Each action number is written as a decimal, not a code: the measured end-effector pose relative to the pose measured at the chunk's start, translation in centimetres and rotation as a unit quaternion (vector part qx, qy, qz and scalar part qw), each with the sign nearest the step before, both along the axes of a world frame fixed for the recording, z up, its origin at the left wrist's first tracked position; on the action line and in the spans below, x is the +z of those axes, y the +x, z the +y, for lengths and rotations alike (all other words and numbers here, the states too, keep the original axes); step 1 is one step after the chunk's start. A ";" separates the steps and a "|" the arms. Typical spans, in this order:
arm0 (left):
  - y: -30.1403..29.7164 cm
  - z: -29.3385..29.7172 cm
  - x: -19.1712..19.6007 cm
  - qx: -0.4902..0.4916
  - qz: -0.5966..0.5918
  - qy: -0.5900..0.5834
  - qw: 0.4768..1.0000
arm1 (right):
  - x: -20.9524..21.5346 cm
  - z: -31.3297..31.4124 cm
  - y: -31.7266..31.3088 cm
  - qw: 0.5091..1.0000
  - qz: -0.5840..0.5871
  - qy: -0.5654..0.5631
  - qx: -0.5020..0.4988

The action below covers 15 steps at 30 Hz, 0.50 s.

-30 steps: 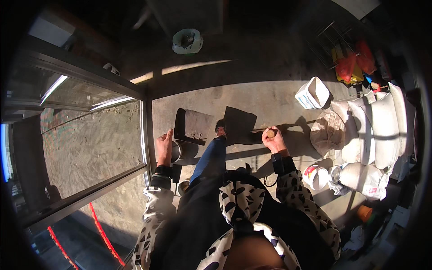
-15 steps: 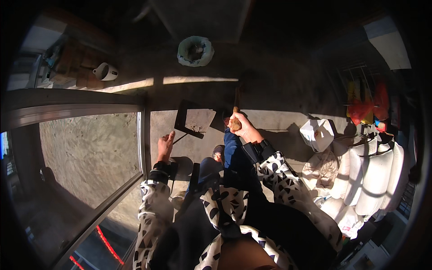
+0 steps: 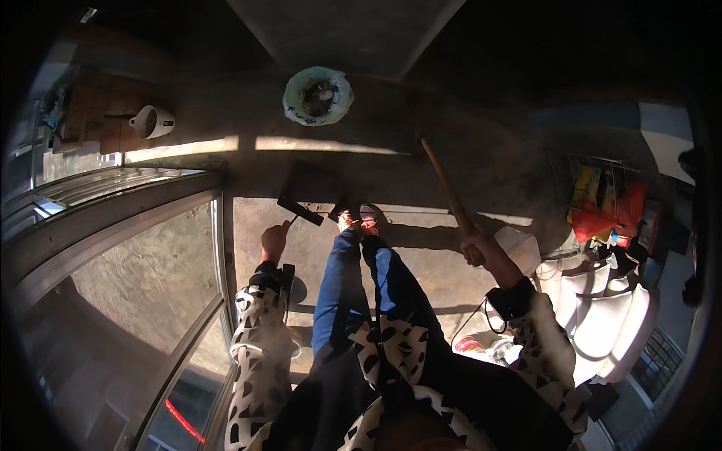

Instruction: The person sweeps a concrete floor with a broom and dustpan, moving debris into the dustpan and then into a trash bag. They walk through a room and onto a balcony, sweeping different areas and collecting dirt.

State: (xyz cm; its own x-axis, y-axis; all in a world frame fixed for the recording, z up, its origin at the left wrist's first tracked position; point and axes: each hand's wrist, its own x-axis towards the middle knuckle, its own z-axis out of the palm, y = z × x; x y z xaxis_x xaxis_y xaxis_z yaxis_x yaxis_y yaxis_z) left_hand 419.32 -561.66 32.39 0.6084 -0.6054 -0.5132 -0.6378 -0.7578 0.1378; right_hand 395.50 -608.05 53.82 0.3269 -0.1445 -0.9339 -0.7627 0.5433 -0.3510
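Observation:
My left hand (image 3: 274, 242) is closed around the thin handle of a black dustpan (image 3: 300, 212). The pan rests low over the floor ahead of my feet, with dark bits near its front edge; its back part is in shadow. Out to the right, my right hand (image 3: 482, 245) grips a long wooden broom handle (image 3: 447, 185) near its end. That handle slants forward and left, and whatever is at its far end disappears in the dark. My shoes (image 3: 367, 219) are on the floor between the two tools.
A bin with a pale plastic liner (image 3: 318, 96) stands ahead, with rubbish inside. To the left are a glazed door frame (image 3: 218, 255) and a white mug-shaped container (image 3: 152, 122). White sacks (image 3: 594, 323), a white box (image 3: 519, 248) and red bags (image 3: 602, 224) crowd the right side.
My right hand has swung to the right with the wooden handle, away from my feet. The left hand and dustpan have shifted slightly, and both my legs now stand side by side.

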 end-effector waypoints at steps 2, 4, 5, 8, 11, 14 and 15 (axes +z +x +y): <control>0.6 0.1 -1.1 -0.004 0.007 -0.051 0.999 | -3.1 -3.5 0.5 0.999 0.012 -0.042 -0.002; 1.3 0.1 -1.6 -0.012 0.013 -0.027 0.999 | -6.7 -7.0 2.0 0.998 0.028 -0.046 0.044; 1.6 0.0 -1.7 0.010 0.044 -0.024 0.999 | -8.3 -8.5 2.9 0.996 0.020 -0.076 0.041; 2.0 -0.7 -1.8 0.130 0.107 -0.023 0.985 | -11.8 -12.8 6.0 0.989 0.040 -0.136 0.050; 1.9 -1.3 -1.3 0.155 0.110 -0.023 0.981 | -13.5 -14.4 8.6 0.986 0.019 -0.156 0.047; 1.8 -1.4 -0.7 0.179 0.130 -0.043 0.974 | -14.4 -11.5 9.8 0.995 -0.014 -0.097 -0.018; 1.8 -1.3 -0.5 0.166 0.112 -0.045 0.979 | -14.6 -9.6 9.9 0.991 0.006 -0.131 0.031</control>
